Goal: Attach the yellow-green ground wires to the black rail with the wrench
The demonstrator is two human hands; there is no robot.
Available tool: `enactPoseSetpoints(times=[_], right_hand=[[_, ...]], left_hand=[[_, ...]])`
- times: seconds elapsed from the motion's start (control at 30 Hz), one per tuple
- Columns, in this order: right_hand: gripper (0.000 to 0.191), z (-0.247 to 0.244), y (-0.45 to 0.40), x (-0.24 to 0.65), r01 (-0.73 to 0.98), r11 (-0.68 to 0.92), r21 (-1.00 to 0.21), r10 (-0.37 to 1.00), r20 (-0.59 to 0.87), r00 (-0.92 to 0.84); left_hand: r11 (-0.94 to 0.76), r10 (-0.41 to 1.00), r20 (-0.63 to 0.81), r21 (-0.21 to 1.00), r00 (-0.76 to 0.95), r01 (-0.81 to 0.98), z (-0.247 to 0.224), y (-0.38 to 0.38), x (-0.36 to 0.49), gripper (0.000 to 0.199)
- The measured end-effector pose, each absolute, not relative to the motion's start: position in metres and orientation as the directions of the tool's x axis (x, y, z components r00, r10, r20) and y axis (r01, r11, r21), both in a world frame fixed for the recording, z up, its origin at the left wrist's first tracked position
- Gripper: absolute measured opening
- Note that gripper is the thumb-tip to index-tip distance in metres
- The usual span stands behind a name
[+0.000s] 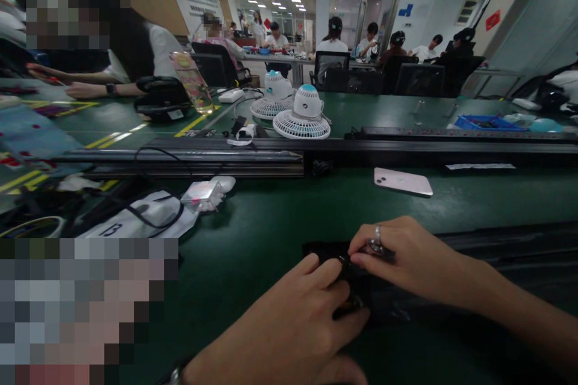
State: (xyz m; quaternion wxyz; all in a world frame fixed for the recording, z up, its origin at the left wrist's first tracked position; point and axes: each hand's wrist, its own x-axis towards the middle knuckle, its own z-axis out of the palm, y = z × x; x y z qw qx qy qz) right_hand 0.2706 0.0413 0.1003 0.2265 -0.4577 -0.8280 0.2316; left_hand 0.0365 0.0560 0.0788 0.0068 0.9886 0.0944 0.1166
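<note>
Both hands meet over a dark green tabletop at a black, soft-looking piece (318,248), whose kind I cannot make out. My left hand (307,319) reaches in from below, its fingers bent round the dark material. My right hand (406,258) comes from the right with thumb and forefinger pinched at the same spot. A small shiny metal thing (376,246) shows within the right fingers, too dark to name. A long black sheet-like item (492,258) stretches to the right beneath my right forearm.
Beyond my hands lies a pink phone (403,181). Long dark rails (226,159) cross the table behind it. Two white fans (302,114) and a blue tray (490,123) stand farther back. At left are a clear box (203,194), a white bag (144,216) and a person.
</note>
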Motion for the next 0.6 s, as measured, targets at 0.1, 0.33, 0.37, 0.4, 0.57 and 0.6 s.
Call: enactPoseSetpoints(times=[0.1, 0.33, 0.37, 0.4, 0.57, 0.6], right_hand=[[0.009, 0.1008, 0.0421, 0.2716, 0.654, 0.47, -0.592, 0.865, 0.161, -0.475], [0.009, 0.1029, 0.0426, 0.272, 0.666, 0.467, -0.581, 0.866, 0.148, -0.477], [0.009, 0.1031, 0.0428, 0.272, 0.666, 0.466, -0.582, 0.866, 0.145, -0.479], [0.009, 0.1033, 0.0429, 0.2722, 0.665, 0.467, -0.583, 0.864, 0.142, -0.483], [0.006, 0.1045, 0.0428, 0.273, 0.661, 0.477, -0.58, 0.858, 0.143, -0.494], [0.006, 0.1047, 0.0426, 0.2732, 0.661, 0.477, -0.579, 0.858, 0.144, -0.494]], left_hand=[[-0.983, 0.185, 0.213, 0.033, 0.959, 0.183, 0.0792, 0.0562, 0.0368, 0.052], [-0.982, 0.188, 0.217, 0.034, 0.958, 0.185, 0.0761, 0.058, 0.0368, 0.046], [-0.98, 0.198, 0.215, 0.043, 0.956, 0.193, 0.076, 0.058, 0.037, 0.044], [-0.977, 0.213, 0.206, 0.061, 0.955, 0.205, 0.0764, 0.0578, 0.0372, 0.039], [-0.887, 0.37, 0.121, 0.341, 0.921, 0.311, 0.0839, 0.056, 0.0359, 0.031], [-0.859, 0.394, 0.103, 0.394, 0.913, 0.326, 0.0859, 0.0557, 0.0355, 0.029]])
